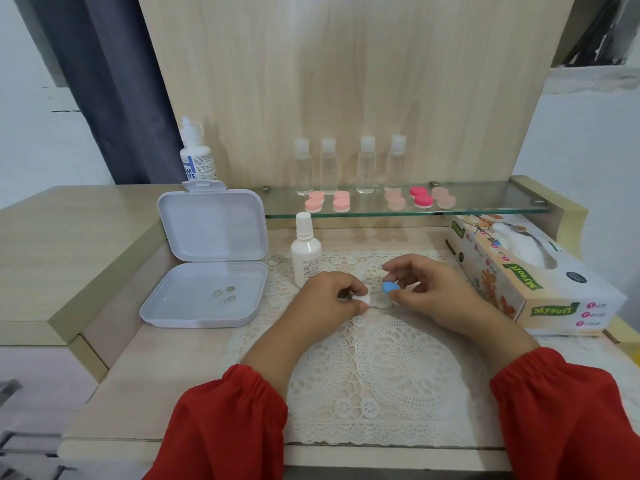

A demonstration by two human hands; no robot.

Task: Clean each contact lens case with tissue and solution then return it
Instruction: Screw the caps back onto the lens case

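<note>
Over the lace mat (381,368), both hands hold the case (372,299) lying left-right.

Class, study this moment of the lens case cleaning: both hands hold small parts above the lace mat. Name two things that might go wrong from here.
1. The right hand pinches a small blue cap by its edge; it might slip onto the lace mat and pick up lint.
2. The white bottle stands upright right beside the left hand; a sideways nudge may topple it toward the open white box holding small loose lenses.
</note>
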